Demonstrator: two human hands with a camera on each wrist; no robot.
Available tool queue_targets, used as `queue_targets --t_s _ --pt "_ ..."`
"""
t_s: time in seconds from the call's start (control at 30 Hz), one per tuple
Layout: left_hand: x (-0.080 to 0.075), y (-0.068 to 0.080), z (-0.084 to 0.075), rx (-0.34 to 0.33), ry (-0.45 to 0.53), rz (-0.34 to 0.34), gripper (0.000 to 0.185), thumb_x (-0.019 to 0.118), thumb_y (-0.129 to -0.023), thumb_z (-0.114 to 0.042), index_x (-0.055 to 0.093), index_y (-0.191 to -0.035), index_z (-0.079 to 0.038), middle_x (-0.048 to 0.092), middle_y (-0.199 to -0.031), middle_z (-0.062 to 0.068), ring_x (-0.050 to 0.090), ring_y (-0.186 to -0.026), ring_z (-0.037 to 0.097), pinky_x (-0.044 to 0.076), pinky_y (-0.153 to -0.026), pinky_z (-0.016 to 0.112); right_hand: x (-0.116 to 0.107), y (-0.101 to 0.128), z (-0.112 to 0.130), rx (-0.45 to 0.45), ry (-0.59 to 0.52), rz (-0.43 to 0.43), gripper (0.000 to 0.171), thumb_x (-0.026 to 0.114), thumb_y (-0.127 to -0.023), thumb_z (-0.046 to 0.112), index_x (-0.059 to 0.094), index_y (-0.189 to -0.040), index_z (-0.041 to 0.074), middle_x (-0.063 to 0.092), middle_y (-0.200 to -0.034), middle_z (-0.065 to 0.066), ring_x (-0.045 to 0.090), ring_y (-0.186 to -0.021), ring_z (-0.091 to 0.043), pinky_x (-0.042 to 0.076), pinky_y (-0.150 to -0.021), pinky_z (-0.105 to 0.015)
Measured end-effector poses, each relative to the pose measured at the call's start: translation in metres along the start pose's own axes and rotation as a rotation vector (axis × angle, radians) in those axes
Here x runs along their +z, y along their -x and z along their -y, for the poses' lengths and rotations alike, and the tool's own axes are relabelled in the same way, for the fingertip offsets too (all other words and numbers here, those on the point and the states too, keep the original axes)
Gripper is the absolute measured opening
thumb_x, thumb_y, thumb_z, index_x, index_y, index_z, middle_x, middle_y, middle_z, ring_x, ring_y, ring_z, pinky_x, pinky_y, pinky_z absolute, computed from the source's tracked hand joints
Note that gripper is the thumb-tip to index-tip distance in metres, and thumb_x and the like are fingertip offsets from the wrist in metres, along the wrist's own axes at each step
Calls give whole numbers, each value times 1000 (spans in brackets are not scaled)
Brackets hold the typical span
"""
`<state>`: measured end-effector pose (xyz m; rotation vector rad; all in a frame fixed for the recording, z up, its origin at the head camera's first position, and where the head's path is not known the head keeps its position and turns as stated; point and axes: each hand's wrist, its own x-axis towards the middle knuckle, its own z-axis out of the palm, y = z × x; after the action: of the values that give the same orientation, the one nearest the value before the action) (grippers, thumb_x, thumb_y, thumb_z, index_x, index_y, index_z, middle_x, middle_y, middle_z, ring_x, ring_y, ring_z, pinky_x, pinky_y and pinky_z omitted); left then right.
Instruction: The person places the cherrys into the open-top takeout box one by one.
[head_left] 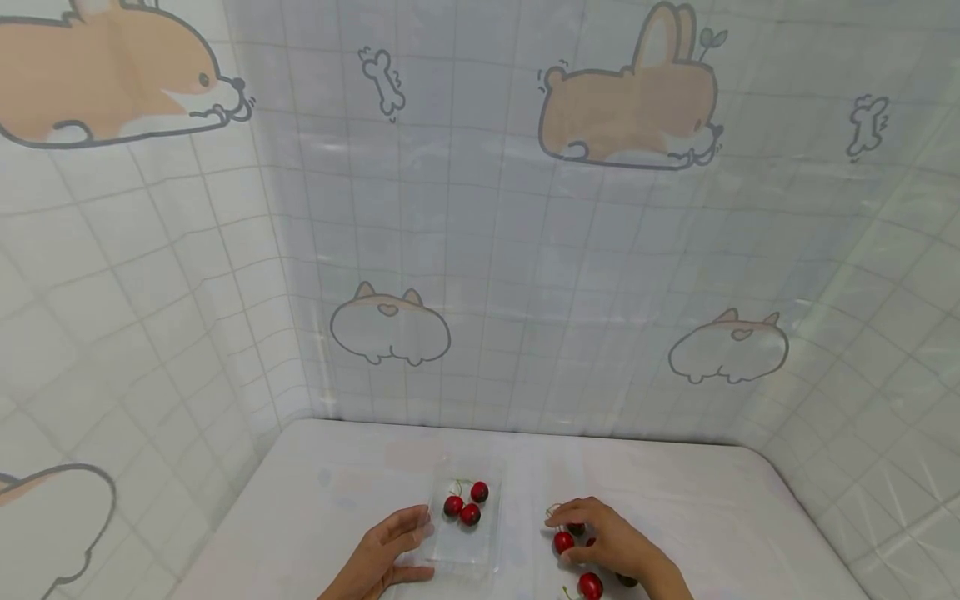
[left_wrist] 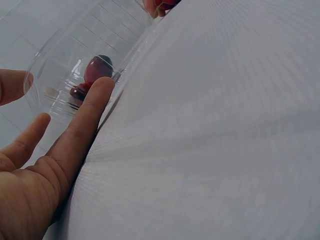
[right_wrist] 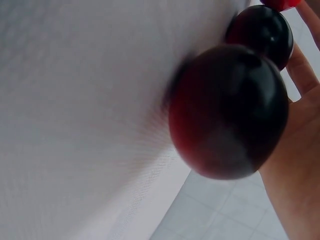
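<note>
A clear tray on the tabletop contains three cherries. The left hand rests at its left side, fingers extended. Right of the tray, the right hand curves over loose cherries, fingers around one; whether gripping, I cannot tell.

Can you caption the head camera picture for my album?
Three cherries sit in a clear box by the left hand; the right hand is over more cherries.

the cherries are red to near-black, the wall grey-gridded with tan animals
</note>
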<state>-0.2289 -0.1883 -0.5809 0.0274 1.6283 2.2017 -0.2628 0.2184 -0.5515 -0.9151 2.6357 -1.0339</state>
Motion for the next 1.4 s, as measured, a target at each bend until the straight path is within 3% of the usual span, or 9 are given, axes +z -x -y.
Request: queue_targets --t_s 0.27,0.43,0.7,1.03,1.4 --pt "2 1 -1 4 -8 0 68 66 -100 -25 34 -151 6 36 -154 27 50 -127 25 55 -93 52 -1 1 -4 -80 -1 0 39 79 -84 41 75 -120 26 63 -131 0 50 -119 -16 49 -93 -33" --pt "2 2 -1 2 -5 -4 68 67 -100 -25 34 -151 6 36 -154 26 50 -128 26 55 -93 52 -2 1 -5 -67 -7 8 38 81 -83 41 75 -119 27 63 -129 2 50 -118 -15 49 -91 -32" --pt "2 1 -2 -3 -3 0 68 66 -100 -25 35 -151 6 36 -154 26 50 -128 26 55 -93 52 -3 -1 -6 -34 14 8 38 83 -82 39 75 -118 30 62 -114 18 49 -106 -8 48 -86 -29" --pt "3 3 -1 -5 -1 -7 68 66 -100 -24 33 -152 6 37 -153 26 51 -127 26 55 -93 51 -4 -2 -5 -61 -11 -13 40 82 -82 38 75 -118 23 65 -108 14 52 -99 -10 49 -82 -28" --pt "2 4 -1 4 7 8 67 64 -101 -23 33 -152 7 36 -154 27 51 -128 27 55 -94 51 -6 -1 -6 -36 -19 -49 38 82 -84 38 74 -119 24 64 -110 13 53 -101 -11 50 -83 -28"
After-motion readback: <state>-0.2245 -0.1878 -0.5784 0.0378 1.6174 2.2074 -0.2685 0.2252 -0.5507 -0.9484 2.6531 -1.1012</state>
